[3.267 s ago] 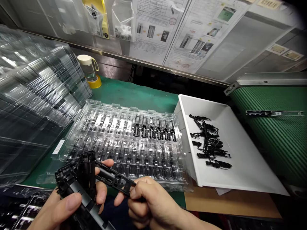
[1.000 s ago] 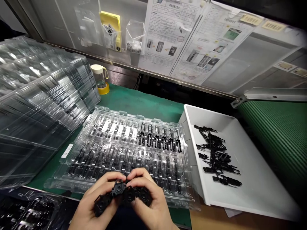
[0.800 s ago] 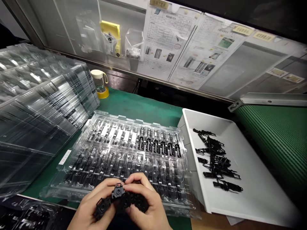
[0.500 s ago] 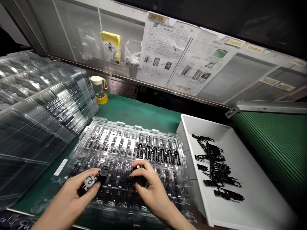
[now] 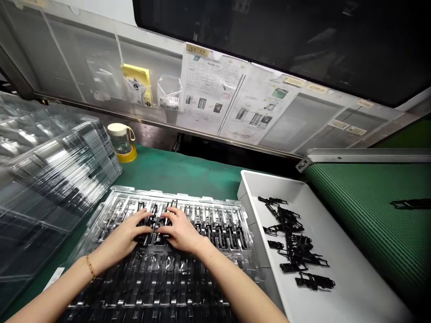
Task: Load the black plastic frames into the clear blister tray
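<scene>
A clear blister tray (image 5: 249,251) with rows of narrow slots lies on the green mat, many slots filled with black plastic parts (image 5: 220,224). Both my hands rest over its far row, side by side. My left hand (image 5: 129,232) has its fingers curled down on a black part (image 5: 149,214) standing in a slot. Just to its right, my right hand (image 5: 180,233) is closed the same way on another black part (image 5: 170,207). The palms hide how deep the parts sit.
A white bin (image 5: 247,190) right of the tray holds several black runner pieces (image 5: 292,244). Beyond it is a green conveyor belt (image 5: 353,215) carrying one black part (image 5: 411,204). A stack of clear trays (image 5: 50,179) fills the left. A bottle (image 5: 120,139) stands on yellow tape at the back.
My hands broke a black piece apart near my body, then each carried a part forward to the tray's far row. The view tilted up, and a part has appeared on the belt.
</scene>
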Motion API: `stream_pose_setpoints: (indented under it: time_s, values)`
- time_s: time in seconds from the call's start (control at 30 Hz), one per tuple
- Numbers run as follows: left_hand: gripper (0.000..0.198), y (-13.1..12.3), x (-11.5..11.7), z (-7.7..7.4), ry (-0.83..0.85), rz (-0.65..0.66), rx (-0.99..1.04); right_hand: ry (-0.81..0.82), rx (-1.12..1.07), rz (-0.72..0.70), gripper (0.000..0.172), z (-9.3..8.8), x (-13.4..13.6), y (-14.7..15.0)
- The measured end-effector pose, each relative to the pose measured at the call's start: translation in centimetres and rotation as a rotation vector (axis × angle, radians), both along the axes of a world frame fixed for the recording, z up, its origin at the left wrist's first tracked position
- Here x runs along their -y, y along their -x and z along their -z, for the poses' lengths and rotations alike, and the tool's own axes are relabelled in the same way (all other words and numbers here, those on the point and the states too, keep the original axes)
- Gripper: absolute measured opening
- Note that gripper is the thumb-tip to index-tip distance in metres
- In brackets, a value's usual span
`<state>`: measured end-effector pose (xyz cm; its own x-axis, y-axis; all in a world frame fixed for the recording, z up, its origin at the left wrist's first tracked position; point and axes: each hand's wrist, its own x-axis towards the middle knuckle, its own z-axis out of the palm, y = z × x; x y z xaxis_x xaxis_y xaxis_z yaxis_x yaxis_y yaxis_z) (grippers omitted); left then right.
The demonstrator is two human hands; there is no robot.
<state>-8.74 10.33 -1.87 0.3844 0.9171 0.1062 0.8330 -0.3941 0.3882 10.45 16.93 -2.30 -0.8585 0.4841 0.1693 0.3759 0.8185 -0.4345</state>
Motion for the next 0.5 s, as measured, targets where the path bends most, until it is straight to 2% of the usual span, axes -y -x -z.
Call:
stream_pose_setpoints:
  time_s: [0.13,0.3,0.5]
  values:
    - [0.034,0.1,0.3,0.2,0.119,-0.004,-0.056,0.051,0.043,0.047,0.041,0.3,0.8,-1.3]
    - [0.027,0.6,0.1,0.3,0.223,-0.054,-0.079,0.077,0.074,0.121,0.029,0.9,1.9,-1.4]
    - [0.03,1.3,0.0,1.2,0.263,-0.108,-0.111,0.062,0.071,0.112,0.034,0.4,3.2,-0.3]
